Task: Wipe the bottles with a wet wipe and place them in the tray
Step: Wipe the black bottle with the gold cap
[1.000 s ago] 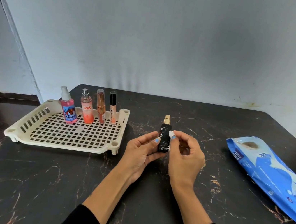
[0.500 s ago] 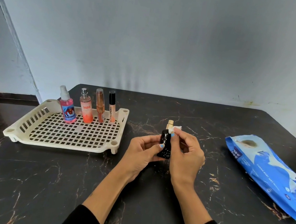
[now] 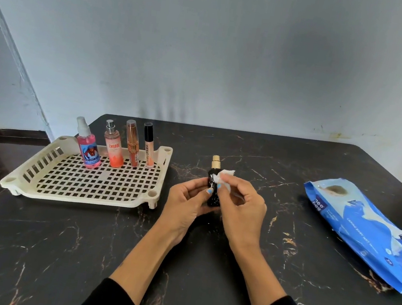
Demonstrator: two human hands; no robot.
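I have a dark marble-patterned table (image 3: 205, 268) under me, and I work down from it in size. The cream slotted tray (image 3: 37, 183) sits toward its left edge, near the far side. Four bottles stand upright in a row along the tray's far rim: a pink spray bottle (image 3: 88, 149), a peach spray bottle (image 3: 114, 149), a copper tube (image 3: 132, 147) and a lip gloss (image 3: 148, 146), close together. Toward the right edge of the table lies the blue wet-wipe pack (image 3: 363, 230), flat and well apart from my hands.

My left hand (image 3: 185, 201) curls round the lower body of the small black bottle (image 3: 213, 197), holding it upright above the middle of the table, between tray and pack. My right hand (image 3: 241, 206) pinches a crumpled white wet wipe (image 3: 222, 178) against the bottle's shoulder, just under its gold cap (image 3: 215, 161).

I judge this bottle light and rigid, likely glass, so breakable if dropped on the hard top. Its glossy surface, dampened by the wipe, will probably be slippery. I would keep the grip low on the body, thumb opposite the fingers, not on the narrow cap, which may pull off. The wipe is limp and will bunch, so it needs pressing, not dragging.
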